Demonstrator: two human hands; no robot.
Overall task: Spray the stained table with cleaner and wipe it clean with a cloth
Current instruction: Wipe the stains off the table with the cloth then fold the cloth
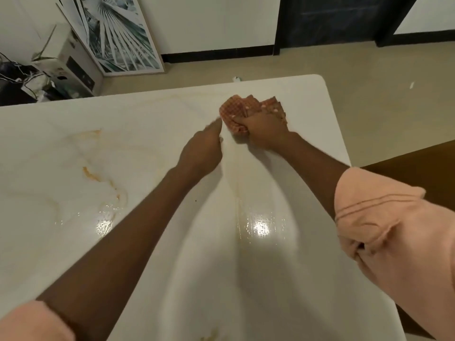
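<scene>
While the right hand grips a bunched pink checked cloth pressed on the white table toward 1 o'clock, the left hand lies just beside it at 12 o'clock, fingers extended and holding nothing, so the wiping step looks underway. Amber stains with wet sheen remain at 9 o'clock, so the next move likely calls for sweeping the cloth leftward across them. No spray bottle shows, and no readable writing or brand is visible.
</scene>
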